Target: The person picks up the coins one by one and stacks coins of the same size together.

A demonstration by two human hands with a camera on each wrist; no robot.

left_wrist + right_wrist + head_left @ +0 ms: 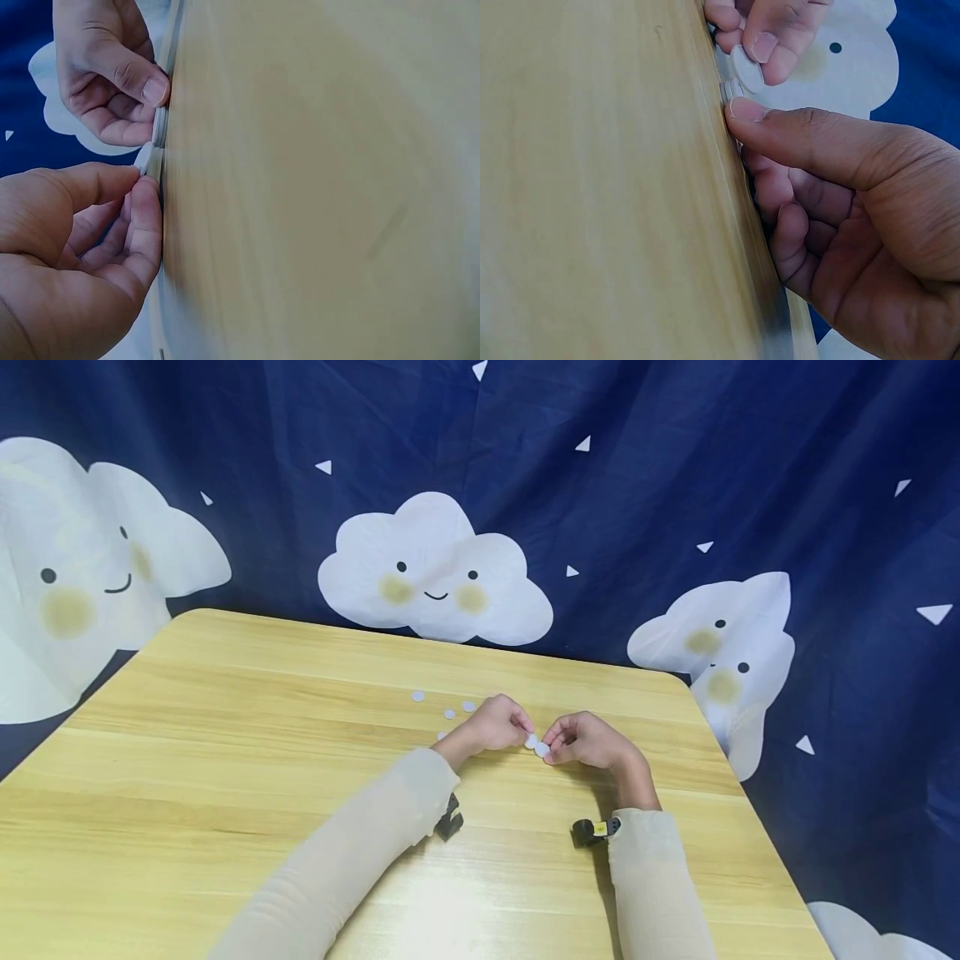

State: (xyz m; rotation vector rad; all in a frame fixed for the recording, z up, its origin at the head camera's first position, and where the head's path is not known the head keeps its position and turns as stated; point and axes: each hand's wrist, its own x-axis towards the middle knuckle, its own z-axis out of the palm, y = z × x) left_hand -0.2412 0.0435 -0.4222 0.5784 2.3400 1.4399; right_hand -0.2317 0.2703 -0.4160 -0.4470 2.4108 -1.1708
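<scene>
My left hand [497, 723] pinches a thin white disc [747, 69] between thumb and fingertips, tilted up on its edge in the right wrist view. Close by on the right, my right hand [591, 742] holds a short stack of white discs [159, 126] between thumb and fingers, low over the table. In the head view, the left disc [531, 741] sits right at the edge of the right-hand discs [542, 749]. The other fingers of both hands are curled in.
Several loose white discs, among them one disc [417, 696] farthest left and another disc [468, 706], lie on the wooden table [225, 777] left of my left hand. A blue curtain [547, 410] with white clouds hangs behind the table. Each wrist wears a small black camera [588, 832].
</scene>
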